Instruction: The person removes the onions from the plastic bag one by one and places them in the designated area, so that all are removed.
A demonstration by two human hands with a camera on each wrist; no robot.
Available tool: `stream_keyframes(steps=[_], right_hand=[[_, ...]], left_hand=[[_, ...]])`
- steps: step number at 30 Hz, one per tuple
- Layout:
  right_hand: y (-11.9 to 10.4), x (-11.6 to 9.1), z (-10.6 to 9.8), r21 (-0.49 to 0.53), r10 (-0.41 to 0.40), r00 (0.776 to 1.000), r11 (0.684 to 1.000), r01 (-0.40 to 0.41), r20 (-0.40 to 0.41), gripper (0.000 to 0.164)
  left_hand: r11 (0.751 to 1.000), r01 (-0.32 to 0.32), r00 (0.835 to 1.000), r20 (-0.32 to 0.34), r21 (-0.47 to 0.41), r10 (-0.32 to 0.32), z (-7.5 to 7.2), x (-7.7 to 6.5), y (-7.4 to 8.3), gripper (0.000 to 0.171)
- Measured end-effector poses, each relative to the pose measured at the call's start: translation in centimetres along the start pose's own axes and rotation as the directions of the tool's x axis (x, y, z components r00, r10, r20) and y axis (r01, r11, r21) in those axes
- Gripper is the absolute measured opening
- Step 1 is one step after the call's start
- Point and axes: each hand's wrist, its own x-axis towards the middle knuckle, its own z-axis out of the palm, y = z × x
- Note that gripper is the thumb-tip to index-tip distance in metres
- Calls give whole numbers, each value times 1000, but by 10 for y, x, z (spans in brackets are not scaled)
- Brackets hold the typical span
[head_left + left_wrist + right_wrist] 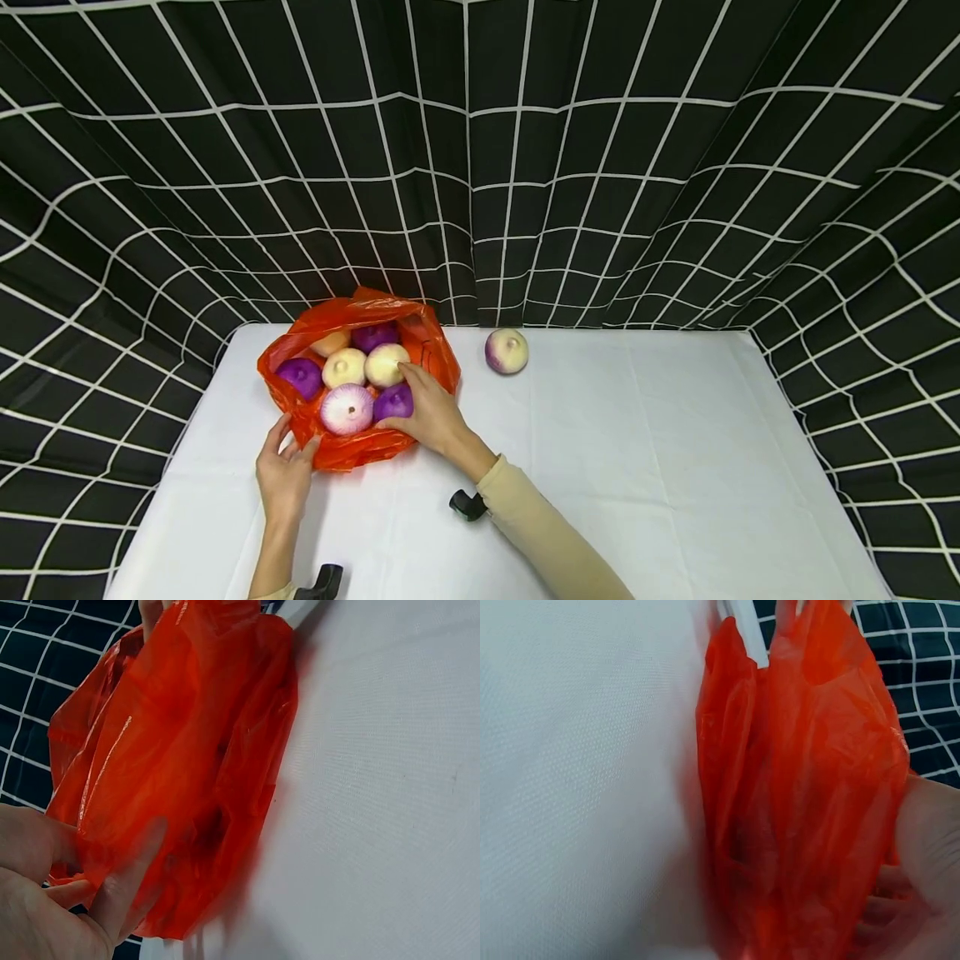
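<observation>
An orange-red plastic bag (pixel 360 454) lies wide open on the table, with several onions inside. They include a pinkish-white onion (pixel 347 409), two cream onions, and several purple ones. My left hand (pixel 285 475) holds the bag's near left rim; in the left wrist view its fingers pass partly behind the red film. My right hand (pixel 435 421) reaches in over the right rim. Its thumb and fingers lie around a purple onion (pixel 393 402), and a fingertip meets the cream onion (pixel 386 365) beyond. In the right wrist view, red film (pixel 817 787) hides much of that grip.
One cream-and-purple onion (pixel 507 351) sits on the white tablecloth (pixel 637 450) to the right of the bag, near the back edge. A black curtain with white grid lines (pixel 562 208) surrounds the table at the back and sides.
</observation>
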Motion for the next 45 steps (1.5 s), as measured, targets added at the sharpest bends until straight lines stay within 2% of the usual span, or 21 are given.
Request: stream_keyframes(steps=[5, 8, 12, 19, 24, 30, 33, 40, 45], right_hand=[[0, 0, -1, -52, 53, 994, 997, -48, 98, 94], [0, -1, 0, -92, 52, 987, 995, -38, 151, 92], [2, -3, 1, -114, 33, 985, 993, -14, 168, 87], [0, -3, 2, -92, 17, 991, 996, -5, 130, 82], [-4, -6, -4, -83, -16, 995, 996, 24, 95, 82], [-8, -10, -24, -68, -85, 995, 994, 89, 58, 81], [-9, -11, -32, -60, -101, 994, 993, 103, 40, 82], [-1, -11, -45, -22, -70, 998, 997, 70, 7, 83], [13, -17, -62, 64, -62, 994, 996, 68, -88, 83]], left_hand=[[1000, -10, 1000, 3, 17, 10, 1, 1, 1, 64], [1000, -10, 1000, 6, 7, 10, 3, 1, 0, 64], [1000, -23, 1000, 7, -11, 23, 5, 1, -2, 64], [997, -53, 999, -7, 47, 53, 5, 1, -4, 62], [995, -49, 999, -15, 88, 50, 3, 1, -7, 62], [999, 30, 999, 23, -13, -29, -1, 1, -2, 62], [997, 67, 998, 19, -42, -66, -4, 2, 0, 61], [994, 91, 996, 17, -61, -90, -6, 1, -1, 62], [991, 89, 996, 23, -98, -87, -3, 1, 0, 61]])
